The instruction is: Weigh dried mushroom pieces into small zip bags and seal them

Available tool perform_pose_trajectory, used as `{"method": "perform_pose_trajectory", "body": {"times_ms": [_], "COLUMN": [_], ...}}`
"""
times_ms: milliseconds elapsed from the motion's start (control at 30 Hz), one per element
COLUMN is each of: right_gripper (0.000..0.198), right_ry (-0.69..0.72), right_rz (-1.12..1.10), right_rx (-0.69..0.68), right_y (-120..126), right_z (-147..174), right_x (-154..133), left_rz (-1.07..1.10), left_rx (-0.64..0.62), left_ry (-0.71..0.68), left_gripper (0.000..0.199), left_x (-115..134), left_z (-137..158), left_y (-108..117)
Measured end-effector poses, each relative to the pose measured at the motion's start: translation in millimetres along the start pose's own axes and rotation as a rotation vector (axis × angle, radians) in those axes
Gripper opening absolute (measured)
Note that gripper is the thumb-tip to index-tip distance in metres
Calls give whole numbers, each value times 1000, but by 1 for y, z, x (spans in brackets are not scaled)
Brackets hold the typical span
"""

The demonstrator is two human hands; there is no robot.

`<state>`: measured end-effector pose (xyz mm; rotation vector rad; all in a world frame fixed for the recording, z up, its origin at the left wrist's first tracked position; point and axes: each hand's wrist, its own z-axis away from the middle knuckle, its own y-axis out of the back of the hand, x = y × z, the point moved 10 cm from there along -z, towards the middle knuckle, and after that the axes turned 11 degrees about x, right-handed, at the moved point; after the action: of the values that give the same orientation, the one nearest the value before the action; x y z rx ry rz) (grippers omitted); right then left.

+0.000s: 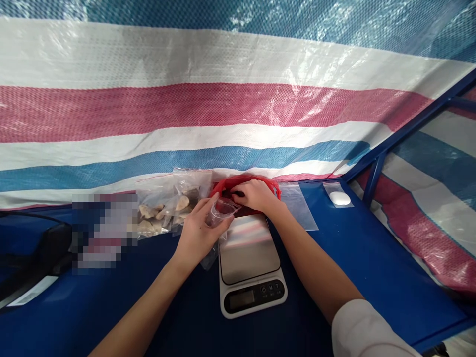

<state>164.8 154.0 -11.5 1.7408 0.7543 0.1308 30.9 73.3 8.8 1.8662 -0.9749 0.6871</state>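
Note:
My left hand (203,228) holds a small clear plastic bag (220,212) between thumb and fingers, its mouth spread apart. Over the opening of a red plastic bag (256,179), my right hand (255,196) is bent down with its fingertips closed together. Something dark shows at those fingertips, too small to name, and the red bag's contents are mostly hidden. Just in front of both hands lies a white kitchen scale (249,253) with a steel plate, its display dark. The clear bag hangs near the plate's far left corner.
Clear bags of pale brown dried slices (150,218) lie left of my left hand. A flat clear bag (299,206) is right of the red bag. Farther right, a white oval object (339,198) lies on a small clear bag. Striped sheeting (223,104) hangs behind the blue table (372,258).

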Motion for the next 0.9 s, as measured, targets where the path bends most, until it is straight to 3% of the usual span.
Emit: {"method": "perform_pose_trajectory", "body": {"times_ms": [200, 333, 533, 633, 900], "right_gripper": [22, 21, 22, 21, 17], "right_ry": [-26, -60, -35, 20, 87], "right_rz": [-125, -387, -777, -802, -628], "right_rx": [68, 114, 21, -24, -129], "right_y": [8, 27, 59, 69, 64], "right_z": [-1, 2, 9, 12, 18], "right_x": [9, 13, -4, -21, -58], "left_rz": [20, 14, 19, 12, 28], "left_rx": [4, -9, 7, -13, -45], "left_ry": [-11, 2, -42, -39, -96], "left_gripper": [58, 57, 55, 58, 60], "left_x": [0, 0, 5, 4, 11], "left_z": [0, 0, 0, 2, 4], "left_y": [-1, -1, 0, -3, -6]}}
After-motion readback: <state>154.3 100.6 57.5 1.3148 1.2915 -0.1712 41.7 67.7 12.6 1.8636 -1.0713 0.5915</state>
